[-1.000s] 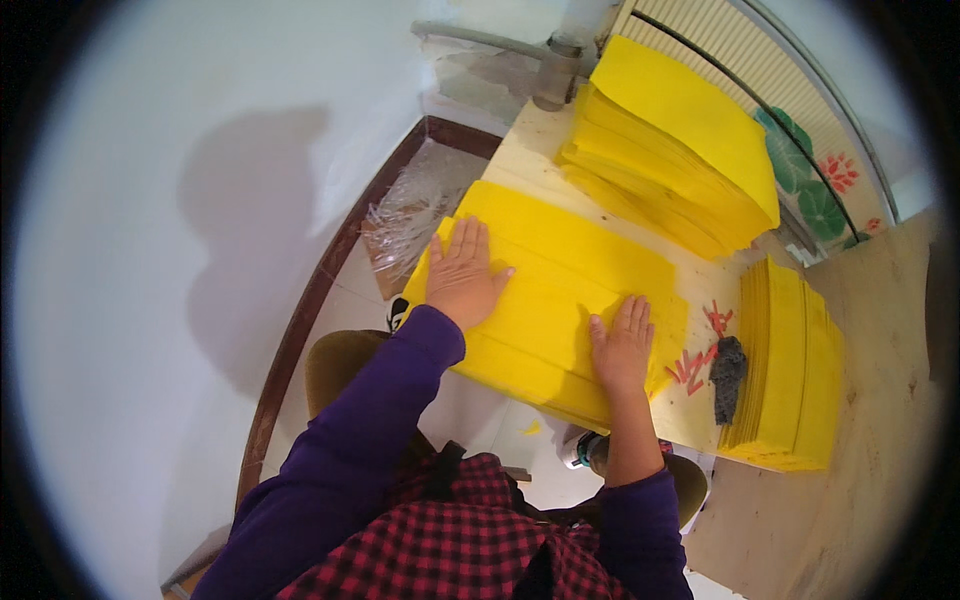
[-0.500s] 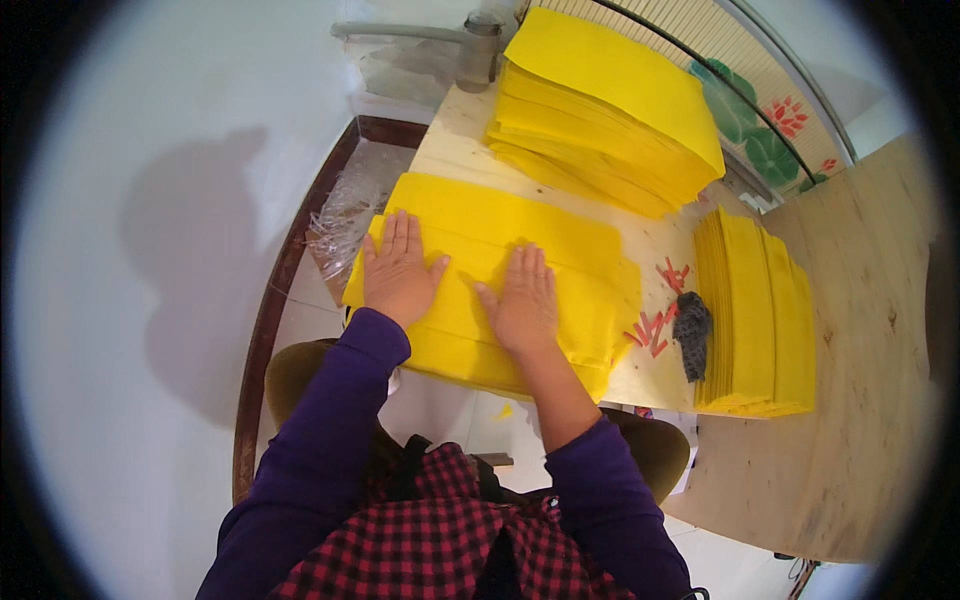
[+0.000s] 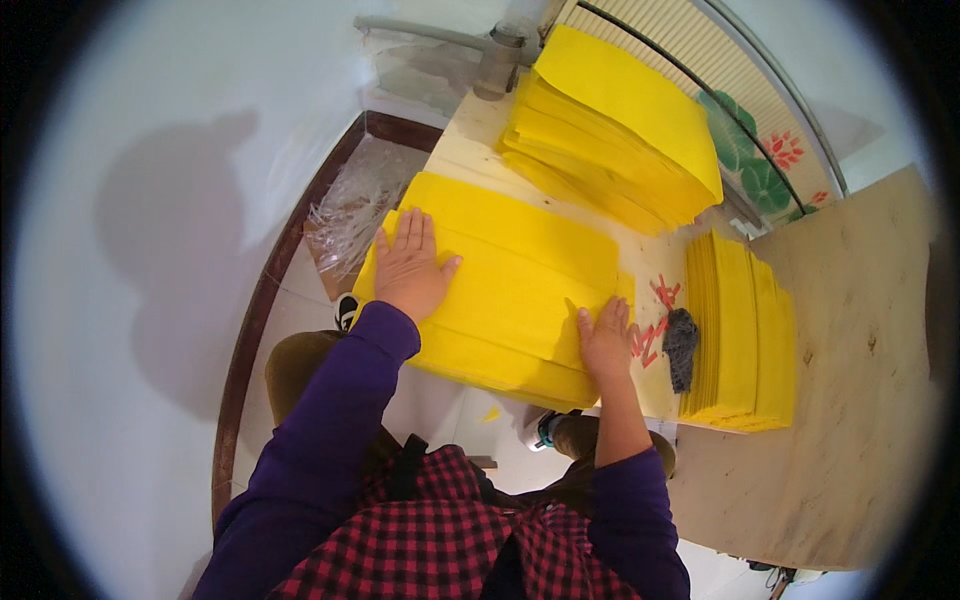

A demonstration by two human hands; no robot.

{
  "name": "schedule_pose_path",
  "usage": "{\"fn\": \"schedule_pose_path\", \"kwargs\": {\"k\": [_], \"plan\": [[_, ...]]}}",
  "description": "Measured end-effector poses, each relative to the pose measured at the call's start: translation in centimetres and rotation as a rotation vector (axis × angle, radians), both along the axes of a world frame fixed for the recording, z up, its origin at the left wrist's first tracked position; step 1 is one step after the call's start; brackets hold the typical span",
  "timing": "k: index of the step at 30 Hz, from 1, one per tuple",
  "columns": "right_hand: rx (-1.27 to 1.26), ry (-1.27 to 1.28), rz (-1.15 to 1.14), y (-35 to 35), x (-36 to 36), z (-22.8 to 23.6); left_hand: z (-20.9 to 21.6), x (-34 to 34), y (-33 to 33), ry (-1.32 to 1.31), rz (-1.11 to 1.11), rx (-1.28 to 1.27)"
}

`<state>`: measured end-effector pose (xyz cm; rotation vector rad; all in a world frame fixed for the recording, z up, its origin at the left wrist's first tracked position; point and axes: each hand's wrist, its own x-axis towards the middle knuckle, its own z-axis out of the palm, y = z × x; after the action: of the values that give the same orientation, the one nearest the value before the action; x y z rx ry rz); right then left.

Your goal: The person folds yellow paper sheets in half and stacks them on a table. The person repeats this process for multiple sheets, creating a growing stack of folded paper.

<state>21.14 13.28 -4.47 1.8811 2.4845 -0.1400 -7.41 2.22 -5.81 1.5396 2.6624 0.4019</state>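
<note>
A folded yellow fabric piece (image 3: 500,290) lies in front of me at the table's near edge, with crease lines running across it and layers beneath. My left hand (image 3: 412,272) rests flat on its left part, fingers stretched toward the far side and thumb apart. At its right edge my right hand (image 3: 607,340) lies on the fabric with the fingers extended. Neither hand grips anything. Past the fabric stands a tall stack of yellow sheets (image 3: 630,110), and to the right is a stack of folded yellow pieces (image 3: 740,340).
A dark grey crumpled cloth (image 3: 681,350) and several red strips (image 3: 648,340) lie between the fabric and the right stack. A jar-like container (image 3: 499,62) stands at the far left corner. Clear plastic (image 3: 365,200) lies on the floor by the wall. A wooden board (image 3: 840,370) is at the right.
My right hand has slid right across the fabric, from its middle to its right edge. The left hand stays on the left part. The view has shifted slightly.
</note>
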Motion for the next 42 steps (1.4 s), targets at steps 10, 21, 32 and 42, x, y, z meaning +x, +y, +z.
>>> {"fn": "schedule_pose_path", "kwargs": {"k": [10,21,32,42], "plan": [[0.114,0.211,0.465,-2.3,-11.8,1.3,0.3,0.1,-0.1,-0.030,-0.004,0.029],[0.066,0.139,0.374,-3.3,-10.9,-1.0,0.0,-0.1,-0.2,-0.040,-0.022,0.080],[0.133,-0.059,0.170,0.3,-1.5,0.6,0.2,-0.3,-0.4,-0.081,-0.017,0.081],[-0.259,0.412,0.560,3.4,-14.4,3.2,0.0,-0.5,-0.5,-0.112,-0.026,0.125]]}}
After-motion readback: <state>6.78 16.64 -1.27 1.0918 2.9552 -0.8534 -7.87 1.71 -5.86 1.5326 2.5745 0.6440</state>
